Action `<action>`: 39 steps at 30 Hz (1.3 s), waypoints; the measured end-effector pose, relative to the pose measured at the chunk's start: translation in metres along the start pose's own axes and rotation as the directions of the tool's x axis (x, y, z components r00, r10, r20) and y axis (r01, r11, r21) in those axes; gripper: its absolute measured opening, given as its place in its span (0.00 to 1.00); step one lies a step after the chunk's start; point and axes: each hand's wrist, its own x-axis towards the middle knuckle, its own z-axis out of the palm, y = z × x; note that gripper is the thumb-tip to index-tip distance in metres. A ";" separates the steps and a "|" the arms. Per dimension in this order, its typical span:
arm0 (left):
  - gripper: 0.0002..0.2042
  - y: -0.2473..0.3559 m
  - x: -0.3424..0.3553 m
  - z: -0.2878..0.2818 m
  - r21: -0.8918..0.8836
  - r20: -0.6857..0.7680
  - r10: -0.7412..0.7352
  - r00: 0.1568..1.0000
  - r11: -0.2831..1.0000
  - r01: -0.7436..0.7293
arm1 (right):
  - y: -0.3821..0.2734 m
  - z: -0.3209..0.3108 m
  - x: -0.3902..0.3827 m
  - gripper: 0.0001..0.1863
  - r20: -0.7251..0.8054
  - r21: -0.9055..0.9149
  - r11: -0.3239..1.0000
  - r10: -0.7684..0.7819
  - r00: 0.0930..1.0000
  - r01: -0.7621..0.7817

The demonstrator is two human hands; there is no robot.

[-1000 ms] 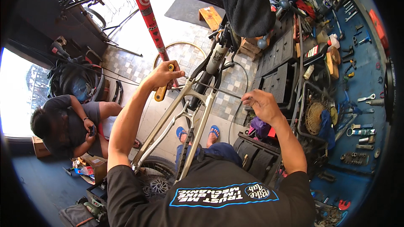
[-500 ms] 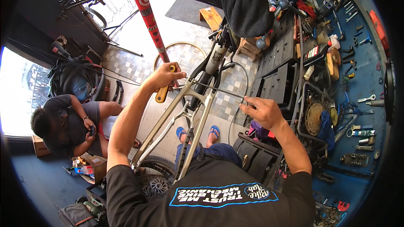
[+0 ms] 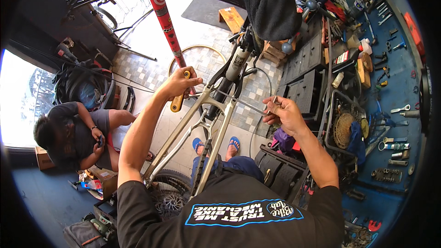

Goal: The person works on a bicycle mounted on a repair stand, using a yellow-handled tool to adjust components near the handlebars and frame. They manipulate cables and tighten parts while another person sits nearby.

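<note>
My left hand is closed round a yellow folding multi-tool, beside the front of a bare tan bicycle frame. The tool's body sticks out below my fist. From the frame, a thin dark rod or cable runs across toward my right hand. That hand's fingers are bent and pinched round a small metal piece, too small to name. Whether the dark line ends in these fingers, I cannot tell. A grey shock absorber lies ahead of the frame.
A dark cloth hangs over the work stand's bar, near its red post. Drawers and a tool wall line the right side. Another person sits at left, holding a phone. A wheel is below my left arm.
My right hand has turned and its fingers have curled, with a small metal piece now showing in them. The dark line's right end sits lower. My left hand has hardly moved.
</note>
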 end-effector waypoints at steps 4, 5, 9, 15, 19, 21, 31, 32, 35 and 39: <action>0.16 0.007 -0.003 0.005 -0.033 0.007 -0.035 0.999 0.999 0.035 | 0.021 0.001 -0.004 0.18 -0.058 0.070 0.998 0.012 0.998 -0.008; 0.16 0.006 -0.003 0.005 -0.028 0.002 -0.018 1.000 0.999 0.019 | 0.028 0.001 -0.003 0.18 -0.058 0.014 0.999 -0.044 0.997 0.045; 0.16 0.003 -0.003 0.004 -0.037 0.000 -0.014 1.000 0.999 0.014 | 0.044 0.003 -0.006 0.18 0.049 -0.207 0.931 -0.297 0.954 0.300; 0.16 0.003 -0.002 0.002 -0.016 -0.006 -0.018 1.000 1.000 0.018 | 0.034 -0.002 -0.007 0.13 0.223 -0.668 0.539 -0.512 0.829 0.513; 0.16 -0.002 -0.002 -0.001 -0.009 -0.008 -0.015 1.000 1.000 0.015 | 0.007 0.007 -0.011 0.09 0.333 -0.923 -0.068 -0.630 0.701 0.378; 0.16 -0.001 -0.001 0.000 -0.008 -0.011 0.004 1.000 1.000 -0.004 | -0.007 0.015 -0.010 0.09 0.427 -0.892 -0.236 -0.722 0.545 0.387; 0.16 -0.002 0.002 0.000 0.011 0.007 0.063 0.998 0.998 -0.063 | 0.021 0.001 0.001 0.08 0.184 -0.751 0.466 -0.533 0.826 0.468; 0.16 -0.001 0.001 0.000 -0.005 0.002 0.055 0.998 0.998 -0.055 | 0.020 0.001 0.001 0.09 0.106 -0.632 0.692 -0.367 0.924 0.347; 0.15 0.000 -0.002 0.002 -0.035 -0.011 0.040 0.999 0.999 -0.040 | 0.011 0.001 -0.001 0.11 0.118 -0.120 0.991 0.081 0.990 -0.067; 0.15 -0.002 -0.002 0.003 -0.051 -0.013 0.049 0.999 0.997 -0.050 | 0.016 -0.003 0.000 0.13 0.209 0.292 0.944 0.092 0.974 -0.152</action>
